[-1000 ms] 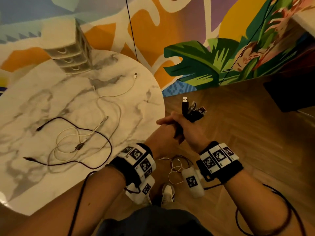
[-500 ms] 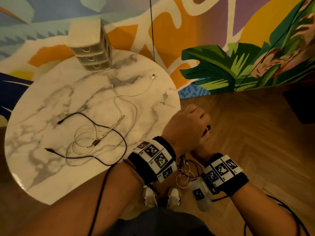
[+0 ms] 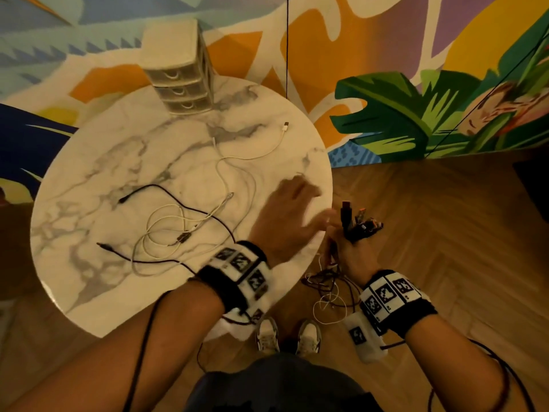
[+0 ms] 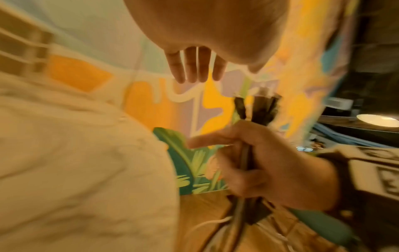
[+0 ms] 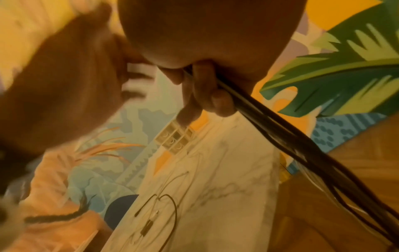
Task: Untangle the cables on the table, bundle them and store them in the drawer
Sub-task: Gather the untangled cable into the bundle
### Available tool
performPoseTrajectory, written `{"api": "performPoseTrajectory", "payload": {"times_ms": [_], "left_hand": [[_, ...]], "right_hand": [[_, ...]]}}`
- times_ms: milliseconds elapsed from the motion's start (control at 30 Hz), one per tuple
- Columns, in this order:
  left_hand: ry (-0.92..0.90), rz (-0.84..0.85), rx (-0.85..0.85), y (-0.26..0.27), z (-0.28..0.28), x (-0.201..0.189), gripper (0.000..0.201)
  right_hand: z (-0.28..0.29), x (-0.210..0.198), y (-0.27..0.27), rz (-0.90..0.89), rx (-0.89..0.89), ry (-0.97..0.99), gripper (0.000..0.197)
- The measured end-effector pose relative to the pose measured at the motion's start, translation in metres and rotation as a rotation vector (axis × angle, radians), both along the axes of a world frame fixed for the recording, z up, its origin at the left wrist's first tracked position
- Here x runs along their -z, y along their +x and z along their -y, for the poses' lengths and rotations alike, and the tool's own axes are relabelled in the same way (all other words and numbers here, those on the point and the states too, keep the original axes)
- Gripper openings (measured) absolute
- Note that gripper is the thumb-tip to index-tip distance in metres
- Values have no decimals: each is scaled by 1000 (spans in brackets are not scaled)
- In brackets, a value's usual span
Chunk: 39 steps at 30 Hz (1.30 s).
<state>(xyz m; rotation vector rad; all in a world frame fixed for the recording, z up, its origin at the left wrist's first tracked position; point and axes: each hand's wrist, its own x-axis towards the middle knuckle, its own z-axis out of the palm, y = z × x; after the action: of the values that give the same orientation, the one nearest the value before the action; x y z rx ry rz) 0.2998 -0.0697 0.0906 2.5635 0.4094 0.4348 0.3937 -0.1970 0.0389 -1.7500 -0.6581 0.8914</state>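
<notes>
My right hand grips a bundle of dark and white cables beside the table's right edge, plug ends sticking up and the loose lengths hanging toward the floor. In the right wrist view the fingers curl round the dark cables. My left hand hovers blurred over the right edge of the marble table, fingers straight and holding nothing. A black cable and white cables lie tangled on the table. A small beige drawer unit stands at the table's far edge, drawers closed.
A painted mural wall rises behind the table, and a thin black cord hangs in front of it. Wooden floor lies to the right. My shoes stand near the table's front edge. A dark object sits at far right.
My left hand has left the bundle and swung left over the table's edge, fingers now spread. The right hand still holds the bundle, plugs upward.
</notes>
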Motion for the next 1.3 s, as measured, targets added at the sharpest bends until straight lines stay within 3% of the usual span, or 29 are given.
{"api": "performPoseTrajectory", "payload": {"times_ms": [33, 167, 267, 400, 533, 600, 700, 800, 1000, 1100, 1167, 1233, 1300], "left_hand": [[54, -125, -69, -15, -17, 12, 40], [156, -971, -125, -87, -58, 63, 50], [179, -1204, -92, -131, -60, 90, 46], [152, -1074, -18, -149, -51, 102, 35], [172, -767, 46, -121, -34, 74, 35], [223, -693, 48, -100, -21, 56, 30], [300, -650, 33, -80, -1, 46, 24], [241, -630, -19, -83, 7, 49, 28], [79, -665, -139, -145, -32, 81, 33], [33, -666, -371, -173, -75, 82, 51], [1, -663, -427, -175, -86, 71, 45], [9, -645, -382, -167, -79, 57, 42], [21, -616, -293, -155, -61, 44, 42]], "right_hand": [[0, 4, 1, -92, 27, -18, 42], [-2, 13, 1, -205, 59, -43, 56], [-9, 19, -6, -230, 58, -81, 58], [-15, 28, -23, -264, 0, -157, 57], [-21, 29, -47, -275, -83, -236, 55], [-27, 25, -57, -325, -109, -274, 51], [-39, 18, -68, -407, -89, -272, 42], [-45, 19, -67, -358, -27, -251, 46], [-47, 20, -38, -417, 161, -93, 38], [-47, 19, -23, -312, 278, -85, 37], [-44, 17, -22, -171, 329, -94, 37], [-44, 9, -31, -56, 283, -56, 34], [-48, -1, -47, -50, 119, -6, 27]]}}
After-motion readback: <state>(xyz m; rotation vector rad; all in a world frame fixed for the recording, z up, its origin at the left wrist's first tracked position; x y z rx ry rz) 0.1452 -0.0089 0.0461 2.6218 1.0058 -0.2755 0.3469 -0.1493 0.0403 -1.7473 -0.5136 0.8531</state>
